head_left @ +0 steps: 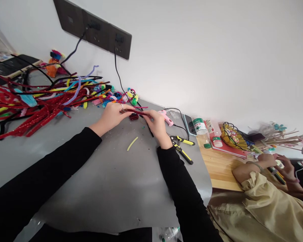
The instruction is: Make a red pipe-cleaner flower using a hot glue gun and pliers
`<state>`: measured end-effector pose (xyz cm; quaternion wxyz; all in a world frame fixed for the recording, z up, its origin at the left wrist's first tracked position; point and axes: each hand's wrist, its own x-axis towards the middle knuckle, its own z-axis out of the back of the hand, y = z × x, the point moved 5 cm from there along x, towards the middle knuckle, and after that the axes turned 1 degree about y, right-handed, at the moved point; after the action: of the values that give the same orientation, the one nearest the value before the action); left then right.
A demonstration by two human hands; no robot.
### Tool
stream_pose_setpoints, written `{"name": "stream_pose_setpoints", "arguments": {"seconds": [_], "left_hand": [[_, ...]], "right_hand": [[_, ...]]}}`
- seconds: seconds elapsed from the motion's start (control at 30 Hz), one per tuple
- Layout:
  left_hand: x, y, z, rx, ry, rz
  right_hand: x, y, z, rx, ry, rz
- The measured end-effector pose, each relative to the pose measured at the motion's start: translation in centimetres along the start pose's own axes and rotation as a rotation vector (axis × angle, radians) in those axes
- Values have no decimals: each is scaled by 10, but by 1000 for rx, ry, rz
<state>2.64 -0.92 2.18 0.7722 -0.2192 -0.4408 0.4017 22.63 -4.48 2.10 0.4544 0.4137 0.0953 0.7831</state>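
At the middle of the grey counter (111, 188), the left hand (110, 116) and right hand (157, 127) stretch a dark red fuzzy pipe cleaner (135, 114) between them, fingers of both pinched closed on it, apparently to hold it taut just above the surface. At 9 o'clock sprawls a pile of red and coloured pipe cleaners (37, 107); at the right hand's 4 o'clock lie yellow-handled black pliers (183, 149), probably placed within easy reach

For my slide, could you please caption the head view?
Left hand and right hand hold a red pipe cleaner.
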Motion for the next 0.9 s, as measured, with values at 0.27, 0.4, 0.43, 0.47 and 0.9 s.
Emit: {"name": "stream_pose_setpoints", "arguments": {"seconds": [0.27, 0.4, 0.43, 0.47, 0.9], "left_hand": [[0, -1, 3, 26, -48, -18], [-2, -3, 3, 13, -65, -51], [-2, -4, 3, 10, -67, -59], [-2, -4, 3, 11, -72, -65], [-1, -7, -4, -69, 45, -28]], "right_hand": [[0, 0, 1, -21, -13, -11], [0, 0, 2, -15, -31, 5], [0, 0, 2, -16, -33, 6], [0, 0, 2, -18, -31, 2], [-1, -9, -1, -18, -31, -47]]}}
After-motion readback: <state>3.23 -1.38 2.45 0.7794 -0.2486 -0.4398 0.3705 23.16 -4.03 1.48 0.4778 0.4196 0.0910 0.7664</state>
